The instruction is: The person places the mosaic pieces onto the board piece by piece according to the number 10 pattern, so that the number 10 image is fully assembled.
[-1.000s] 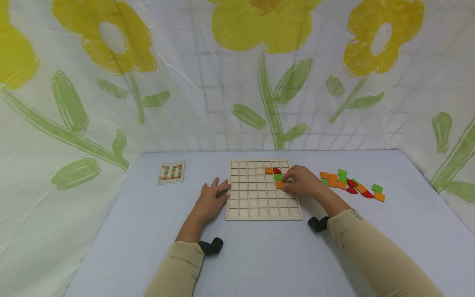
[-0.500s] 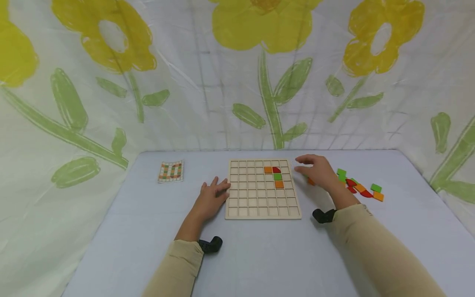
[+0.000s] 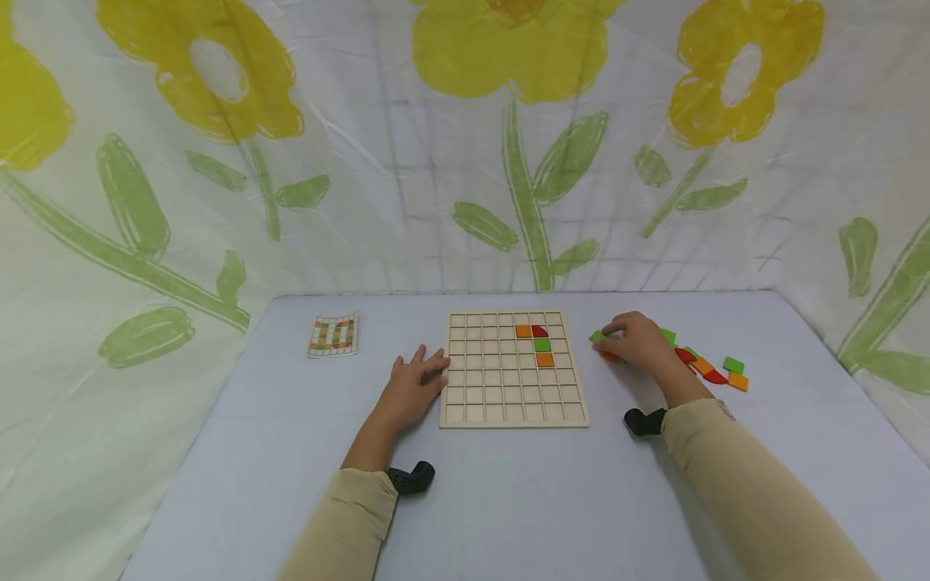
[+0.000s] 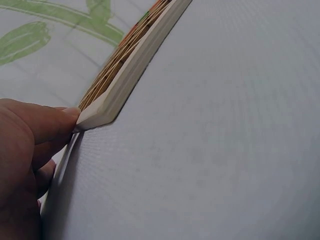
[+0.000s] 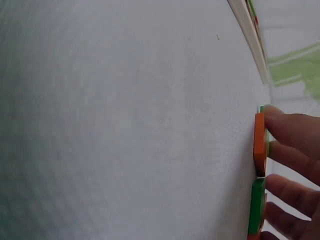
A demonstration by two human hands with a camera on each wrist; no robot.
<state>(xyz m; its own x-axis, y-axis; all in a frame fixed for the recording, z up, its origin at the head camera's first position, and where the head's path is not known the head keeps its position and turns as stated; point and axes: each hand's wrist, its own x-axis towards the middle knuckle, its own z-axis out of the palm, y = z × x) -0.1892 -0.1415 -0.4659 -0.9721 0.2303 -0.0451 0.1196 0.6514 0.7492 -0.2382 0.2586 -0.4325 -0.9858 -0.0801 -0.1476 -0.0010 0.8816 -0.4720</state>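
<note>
Spread loosely, the left hand (image 3: 411, 393) touched the board (image 3: 475, 395) on its left side; the right hand (image 3: 637, 345), narrowed and nearer, was at a green tile (image 3: 596, 336), whether gripping I couldn't tell. That tile lay off the board's right side.

Drew the right hand (image 3: 637, 340) off the orange tile (image 3: 545, 360), leaving it uncovered in its square on the board (image 3: 494, 395); reached rightward to the loose tiles (image 3: 715, 377), now pinching a green tile (image 3: 597, 336) there.

Card (image 3: 333, 336) left of board (image 3: 494, 395); 4 tiles (image 3: 542, 344) on board, other tiles (image 3: 703, 365) right.
</note>
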